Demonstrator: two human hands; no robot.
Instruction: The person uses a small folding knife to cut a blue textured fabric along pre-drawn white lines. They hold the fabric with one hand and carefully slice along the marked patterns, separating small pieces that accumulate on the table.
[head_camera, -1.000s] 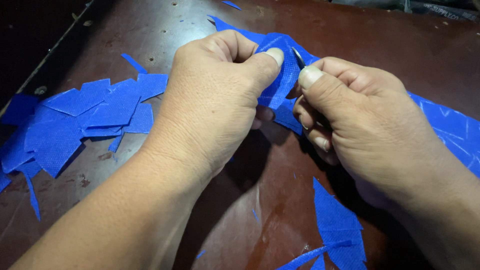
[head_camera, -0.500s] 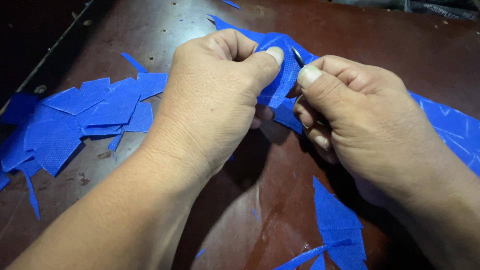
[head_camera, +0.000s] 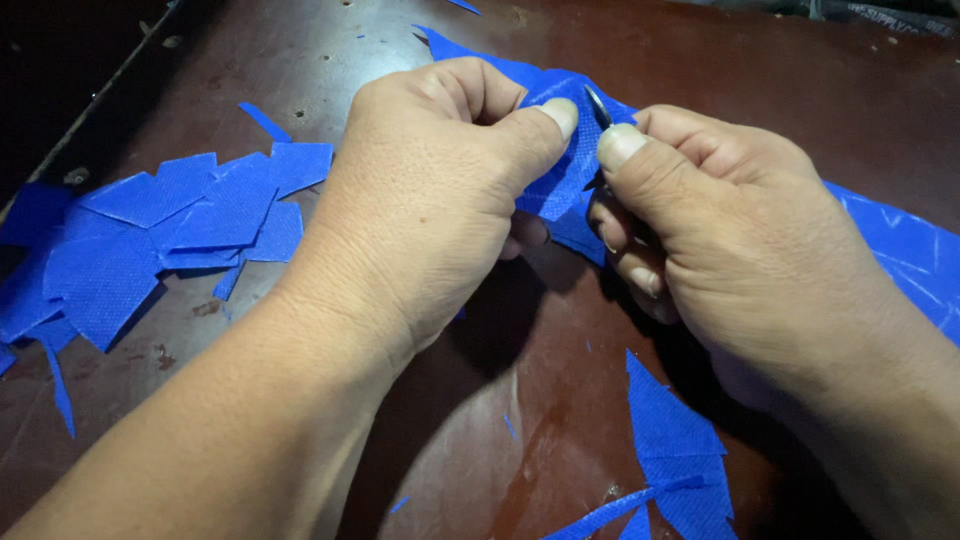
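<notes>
Dark reddish-brown wood, scuffed and glossy, makes up the table (head_camera: 700, 60) that fills the view. At the centre, toward twelve o'clock, both hands meet over a long blue woven sheet (head_camera: 565, 175) that runs from the top middle down to about three o'clock, where its far end (head_camera: 900, 250) lies flat on the wood. The left hand (head_camera: 430, 200) is clenched, its grip pinching a fold of the sheet between thumb and curled fingers. Just beside it, the right hand (head_camera: 720, 230) grasps a small dark blade (head_camera: 597, 105), the thumb pressing along it; the pointed tip stands up against the blue fold, right next to the left thumb. Whether the edge is in the material cannot be told.

At nine o'clock lies a heap of blue cut pieces (head_camera: 150, 240), overlapping, mostly angular. A thin blue sliver (head_camera: 265, 122) sits at about ten o'clock, apart from the heap. Toward five o'clock a triangular blue scrap (head_camera: 670, 430) rests on the table with a narrow blue strip (head_camera: 620, 510) crossing below it. Tiny blue flecks dot the wood near six o'clock.
</notes>
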